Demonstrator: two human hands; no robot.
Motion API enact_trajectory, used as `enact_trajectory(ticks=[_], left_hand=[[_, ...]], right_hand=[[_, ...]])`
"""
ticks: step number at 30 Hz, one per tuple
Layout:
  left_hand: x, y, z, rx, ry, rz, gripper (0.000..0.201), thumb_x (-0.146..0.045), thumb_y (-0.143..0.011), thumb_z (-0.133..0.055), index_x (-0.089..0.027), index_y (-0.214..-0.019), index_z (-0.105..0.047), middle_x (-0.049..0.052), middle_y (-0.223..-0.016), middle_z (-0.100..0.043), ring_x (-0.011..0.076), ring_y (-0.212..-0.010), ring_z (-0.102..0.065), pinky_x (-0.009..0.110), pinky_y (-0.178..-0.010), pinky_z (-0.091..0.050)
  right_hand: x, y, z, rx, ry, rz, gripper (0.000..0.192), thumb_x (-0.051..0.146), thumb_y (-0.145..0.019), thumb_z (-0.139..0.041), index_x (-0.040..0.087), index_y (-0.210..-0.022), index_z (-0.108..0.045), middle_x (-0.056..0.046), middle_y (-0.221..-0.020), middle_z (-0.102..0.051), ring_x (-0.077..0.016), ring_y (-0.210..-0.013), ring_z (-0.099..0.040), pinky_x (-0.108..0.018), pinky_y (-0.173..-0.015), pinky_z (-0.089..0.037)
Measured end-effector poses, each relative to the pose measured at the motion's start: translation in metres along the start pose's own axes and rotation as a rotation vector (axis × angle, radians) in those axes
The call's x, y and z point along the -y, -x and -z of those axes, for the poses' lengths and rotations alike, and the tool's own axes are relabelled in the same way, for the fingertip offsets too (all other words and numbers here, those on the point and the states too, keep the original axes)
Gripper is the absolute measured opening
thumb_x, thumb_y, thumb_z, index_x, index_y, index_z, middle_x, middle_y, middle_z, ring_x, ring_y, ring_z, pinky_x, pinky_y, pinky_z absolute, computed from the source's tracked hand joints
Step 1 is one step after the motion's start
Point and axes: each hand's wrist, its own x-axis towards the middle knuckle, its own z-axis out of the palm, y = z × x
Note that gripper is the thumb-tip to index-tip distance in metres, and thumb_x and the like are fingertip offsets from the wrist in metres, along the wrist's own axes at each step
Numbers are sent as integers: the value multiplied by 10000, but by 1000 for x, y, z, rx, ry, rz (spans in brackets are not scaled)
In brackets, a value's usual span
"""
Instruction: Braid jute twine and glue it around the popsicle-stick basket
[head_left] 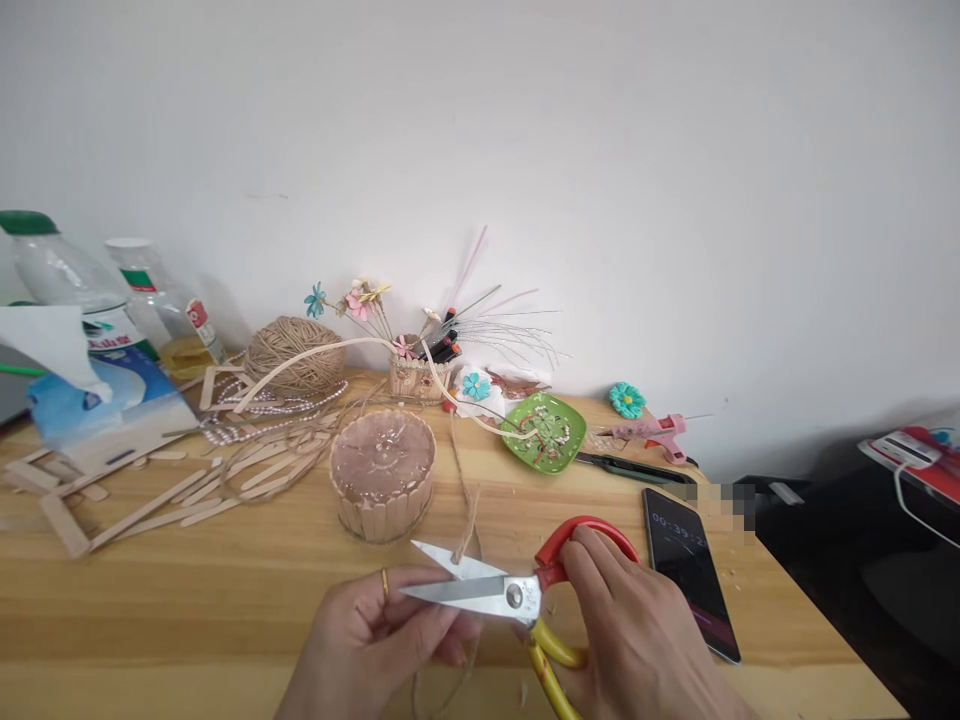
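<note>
both our hands are busy over the near part of the counter (247, 610). right hand (637, 630) is wrapped around the red and yellow handles of the scissors (523, 596); blades point left and are parted. left hand (375, 645) has thumb and fingers closed in a pinch on the twine (470, 520), right at the blades; exact pinch spot is hidden behind the metal. twine runs up between the blades, and more of it hangs below our left hand. just beyond the scissors, slightly left, we have the round stick-sided box (382, 505), standing upright. loose wooden sticks (142, 522) are scattered left of it, ball of twine (296, 355) behind them. past the box: small pot (412, 380) with flowers and pens. right of that we see the green dish (576, 425) holding beads, then the pink glue gun (670, 437). phone (682, 555) lies near our right hand.
</note>
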Motion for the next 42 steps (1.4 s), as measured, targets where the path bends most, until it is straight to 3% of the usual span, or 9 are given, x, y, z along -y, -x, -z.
enact_trajectory(ticks=[8,12,15,18,26,33,42], left_hand=[[-2,2,-7,-52,-12,-7,279,-390,-462,-818,-167,-571,-693,26,-524,-701,131,-478,-608,217,-499,-508],[-1,-1,-4,-80,-49,-33,236,-354,-511,-799,-170,-630,-712,26,-541,-707,118,-464,-600,205,-506,-505],[0,-4,0,-21,-90,-35,217,-351,-557,-776,-166,-656,-719,35,-575,-715,119,-474,-600,205,-513,-502],[2,-7,4,33,-90,-39,218,-362,-601,-754,-162,-681,-720,43,-612,-719,124,-498,-601,211,-525,-502],[8,-7,11,97,-51,-29,212,-359,-629,-746,-182,-743,-723,35,-639,-724,136,-531,-620,226,-553,-511],[2,2,-2,-61,-75,-98,256,-405,-593,-747,-181,-717,-736,7,-548,-672,143,-545,-603,225,-569,-508],[3,2,-2,-85,-92,-90,232,-395,-600,-736,-188,-706,-740,7,-550,-672,154,-560,-606,240,-592,-515]], right_hand=[[-5,3,-5,-63,48,52,43,186,-675,-437,199,-709,-460,-6,-561,-495,-152,-463,-447,-245,-389,-284],[-10,8,-4,-20,-35,-84,84,228,-733,-497,208,-691,-427,25,-551,-504,-104,-391,-430,-210,-373,-321],[-11,8,0,21,-36,-165,189,316,-695,-589,204,-724,-438,15,-598,-527,-107,-411,-461,-208,-378,-344],[-11,9,2,-31,14,-99,178,313,-672,-593,203,-745,-475,-10,-632,-553,-147,-481,-508,-229,-415,-364],[-12,15,-4,-126,144,1,62,241,-660,-514,194,-684,-481,-21,-582,-531,-164,-515,-465,-244,-464,-335],[-13,12,-1,-150,194,54,43,231,-708,-489,194,-695,-471,-19,-586,-532,-159,-521,-427,-242,-485,-303],[-15,11,-1,-144,251,94,68,214,-741,-473,203,-686,-434,-11,-560,-495,-156,-516,-404,-246,-484,-293]])
